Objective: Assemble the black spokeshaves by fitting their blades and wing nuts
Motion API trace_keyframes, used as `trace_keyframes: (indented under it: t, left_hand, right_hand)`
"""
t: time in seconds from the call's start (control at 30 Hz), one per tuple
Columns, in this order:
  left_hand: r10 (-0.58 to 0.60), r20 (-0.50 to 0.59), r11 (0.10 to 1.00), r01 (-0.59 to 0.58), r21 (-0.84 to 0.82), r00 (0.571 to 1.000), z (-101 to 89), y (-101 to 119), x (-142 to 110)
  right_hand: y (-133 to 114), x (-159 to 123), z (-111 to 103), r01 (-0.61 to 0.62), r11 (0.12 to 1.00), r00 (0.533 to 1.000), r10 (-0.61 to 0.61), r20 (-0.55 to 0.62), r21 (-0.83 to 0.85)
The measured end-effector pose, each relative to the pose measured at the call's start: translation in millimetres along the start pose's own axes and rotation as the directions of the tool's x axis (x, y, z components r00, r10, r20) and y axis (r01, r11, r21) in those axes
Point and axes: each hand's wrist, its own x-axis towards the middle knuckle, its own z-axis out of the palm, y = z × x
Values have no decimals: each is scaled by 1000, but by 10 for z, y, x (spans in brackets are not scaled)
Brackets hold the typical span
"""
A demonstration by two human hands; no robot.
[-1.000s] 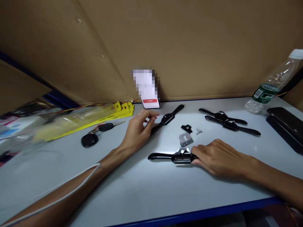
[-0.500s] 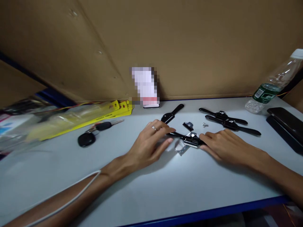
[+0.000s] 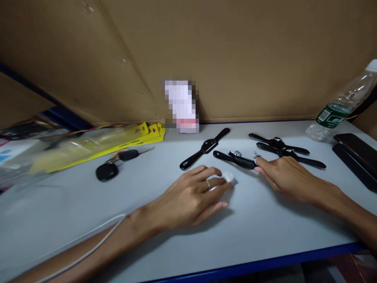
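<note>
My right hand (image 3: pixel 284 175) is closed on the near-right end of a black spokeshave (image 3: pixel 243 162), which is tilted and has bright metal fittings at its middle. My left hand (image 3: pixel 196 192), with a ring on one finger, hovers low over the table, its fingers apart. Just beyond those fingertips lies a small whitish round piece (image 3: pixel 227 177), partly covered by the hand. Behind the left hand rests another black spokeshave body (image 3: pixel 209 145) without visible screws. A small wing-shaped metal screw (image 3: pixel 256 155) is beside my right fingers.
Two more spokeshaves (image 3: pixel 290 154) lie at the back right. A water bottle (image 3: pixel 332 116) leans there, near a dark case (image 3: pixel 356 157). A blurred phone-like screen (image 3: pixel 181 104) stands against the cardboard wall. Keys (image 3: pixel 107 171) and yellow-edged packaging (image 3: pixel 103 147) are at left.
My left hand has let go of the spokeshave's left handle and moved nearer, over the whitish piece. My right hand has turned the spokeshave and shifted it slightly back, over the loose black plate's place.
</note>
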Motion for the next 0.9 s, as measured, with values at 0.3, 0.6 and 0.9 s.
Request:
trace_keyframes:
  t: [0.3,0.6,0.9]
  left_hand:
    - [-170,-247,964,213,160,954,-15,-61,-37]
    - [-210,124,977,205,56,970,100,-132,-41]
    - [-265,246,963,271,10,932,51,52,12]
  right_hand:
    - [-31,4,94,211,970,968,-224,-111,-118]
    - [-72,-48,4,266,937,957,-285,-53,-227]
    - [-338,19,167,128,992,937,-128,-326,-22]
